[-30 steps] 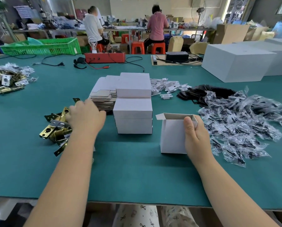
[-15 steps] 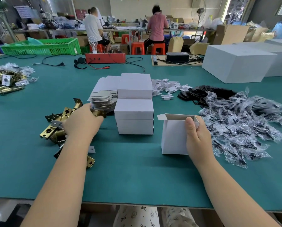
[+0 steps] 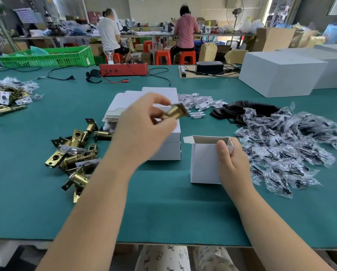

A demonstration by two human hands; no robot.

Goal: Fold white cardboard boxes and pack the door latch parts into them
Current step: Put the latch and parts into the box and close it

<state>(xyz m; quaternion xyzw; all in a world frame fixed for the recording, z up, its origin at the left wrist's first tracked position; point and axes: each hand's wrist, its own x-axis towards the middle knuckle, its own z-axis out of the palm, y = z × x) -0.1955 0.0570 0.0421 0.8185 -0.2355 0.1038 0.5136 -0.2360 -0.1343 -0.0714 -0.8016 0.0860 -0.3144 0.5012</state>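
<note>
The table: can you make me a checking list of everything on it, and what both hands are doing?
Surface: green table, bare near the front edge.
Job's things: open white box standing upright; brass latch lifted; latch pile; stacked boxes.
Clutter: plastic bags; white clips.
Grippers: left hand pinches the latch; right hand holds the box.
Cables: black cords at the far side.
Surroundings: two seated people, green crate.

White box [image 3: 204,163]; brass latch [image 3: 173,112]
</note>
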